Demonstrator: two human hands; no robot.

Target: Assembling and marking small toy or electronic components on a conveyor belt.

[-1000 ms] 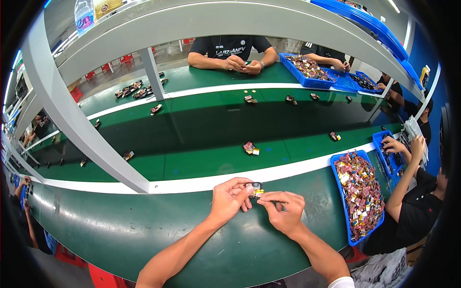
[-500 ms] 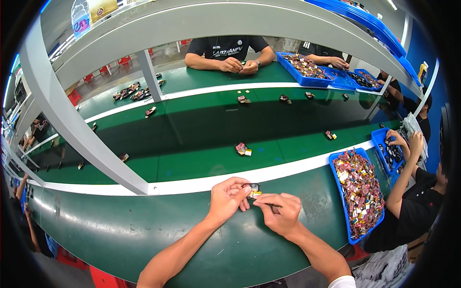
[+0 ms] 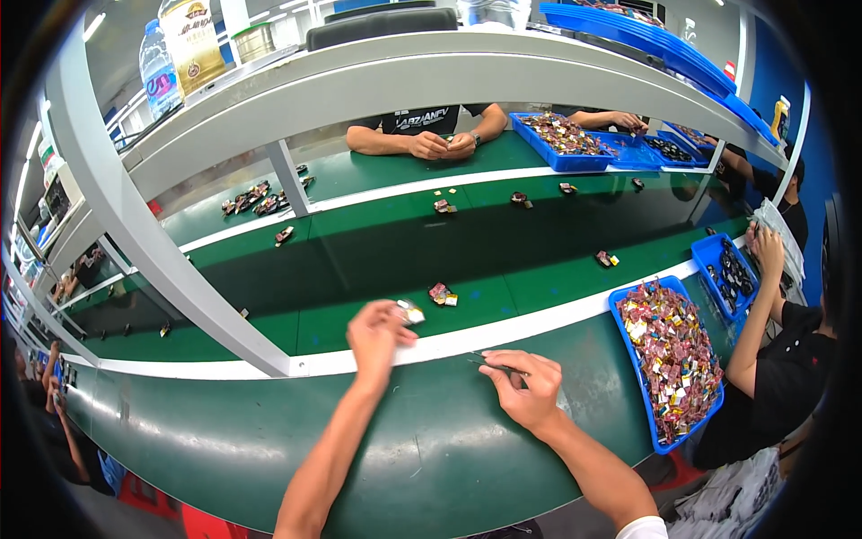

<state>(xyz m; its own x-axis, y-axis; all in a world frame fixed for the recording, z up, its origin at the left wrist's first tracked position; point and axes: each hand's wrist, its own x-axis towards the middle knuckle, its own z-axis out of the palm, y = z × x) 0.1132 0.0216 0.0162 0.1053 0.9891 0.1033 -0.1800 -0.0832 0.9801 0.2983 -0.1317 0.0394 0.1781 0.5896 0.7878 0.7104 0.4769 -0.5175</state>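
Observation:
My left hand (image 3: 375, 334) reaches over the white rail, blurred by motion. At its fingertips is a small black, white and yellow electronic assembly (image 3: 410, 313), above the green conveyor belt (image 3: 346, 328). A similar assembly with a reddish part (image 3: 441, 295) lies on the belt just beyond it. Over the near green worktop (image 3: 431, 449), my right hand (image 3: 530, 386) is closed with thumb and forefinger pinched on a thin dark tool (image 3: 478, 358). Its slim tip points left; the rest is hidden in the hand.
A blue tray (image 3: 620, 314) heaped with small reddish and yellow parts stands at right. Beyond it is a smaller blue tray (image 3: 704, 269) of black pieces, beside a co-worker's arms. A grey frame post (image 3: 157, 260) rises at left. Several assemblies lie along the belt.
My left hand has moved away from my right, forward and left over the rail with the assembly. My right hand stays near its place with the thin tool. The view has tilted slightly upward.

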